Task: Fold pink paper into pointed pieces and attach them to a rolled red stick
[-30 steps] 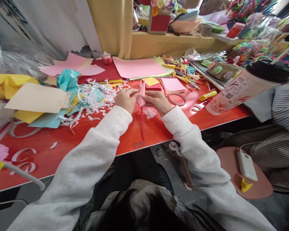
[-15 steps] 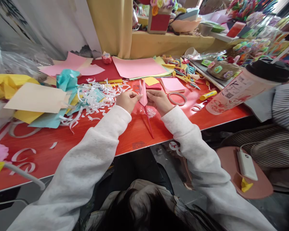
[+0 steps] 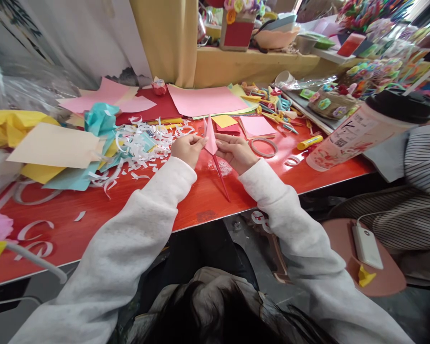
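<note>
Between my hands, above the red table, is a pink folded paper flower with pointed tips upward. A thin red stick runs from its lower end, slanting toward the table's front edge. My left hand pinches the paper's left side with thumb and forefinger. On the other side, my right hand has its fingers closed at the right edge of the folds. The fingertips are partly hidden behind the paper. A small pale, crinkled patch lies under my right hand.
White paper shreds are heaped left of my hands. Pink squares, a tape roll and a yellow tube lie to the right. A tilted drink cup stands near a person's striped sleeve.
The pink paper has turned and shifted slightly between my fingers. The red stick's lower end has swung to the right. My right fingers eased back, then came against the paper again.
</note>
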`<state>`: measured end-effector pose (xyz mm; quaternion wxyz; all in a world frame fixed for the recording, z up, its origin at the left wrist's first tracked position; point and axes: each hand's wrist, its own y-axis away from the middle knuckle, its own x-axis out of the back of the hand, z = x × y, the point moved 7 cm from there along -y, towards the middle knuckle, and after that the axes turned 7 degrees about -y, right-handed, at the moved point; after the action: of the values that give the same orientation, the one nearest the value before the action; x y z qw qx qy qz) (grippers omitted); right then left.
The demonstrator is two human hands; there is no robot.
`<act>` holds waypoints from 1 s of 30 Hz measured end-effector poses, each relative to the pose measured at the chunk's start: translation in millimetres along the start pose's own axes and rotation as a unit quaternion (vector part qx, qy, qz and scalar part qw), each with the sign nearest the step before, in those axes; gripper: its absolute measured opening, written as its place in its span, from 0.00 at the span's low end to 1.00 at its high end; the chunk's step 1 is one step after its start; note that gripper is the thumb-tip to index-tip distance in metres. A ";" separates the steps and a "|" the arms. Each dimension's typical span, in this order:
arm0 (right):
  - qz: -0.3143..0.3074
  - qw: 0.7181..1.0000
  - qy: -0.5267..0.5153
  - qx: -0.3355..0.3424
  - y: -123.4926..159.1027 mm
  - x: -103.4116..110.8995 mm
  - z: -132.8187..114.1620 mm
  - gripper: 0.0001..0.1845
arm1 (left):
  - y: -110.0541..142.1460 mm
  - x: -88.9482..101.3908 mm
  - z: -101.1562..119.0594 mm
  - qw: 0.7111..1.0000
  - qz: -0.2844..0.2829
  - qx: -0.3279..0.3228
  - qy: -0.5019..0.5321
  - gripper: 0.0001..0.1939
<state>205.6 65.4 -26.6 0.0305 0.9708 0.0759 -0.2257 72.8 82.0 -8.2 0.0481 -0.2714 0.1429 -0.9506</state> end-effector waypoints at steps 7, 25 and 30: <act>0.012 0.999 -0.011 0.028 -2.7 -8.0 4.4 0.19 | 2.9 3.1 -6.3 0.997 0.052 0.027 0.049 0.12; 0.049 0.961 0.202 0.184 1.9 -22.3 -5.2 0.18 | -4.0 18.1 17.4 0.995 0.072 -0.066 -0.032 0.13; 0.065 0.970 0.171 0.158 3.0 -16.8 -12.7 0.19 | -5.1 15.2 24.3 0.995 0.008 -0.103 -0.002 0.11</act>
<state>196.7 61.4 -7.7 -0.1222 0.9903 -0.0203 -0.0628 72.7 78.3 20.7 0.0274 -0.2759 0.2419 -0.9299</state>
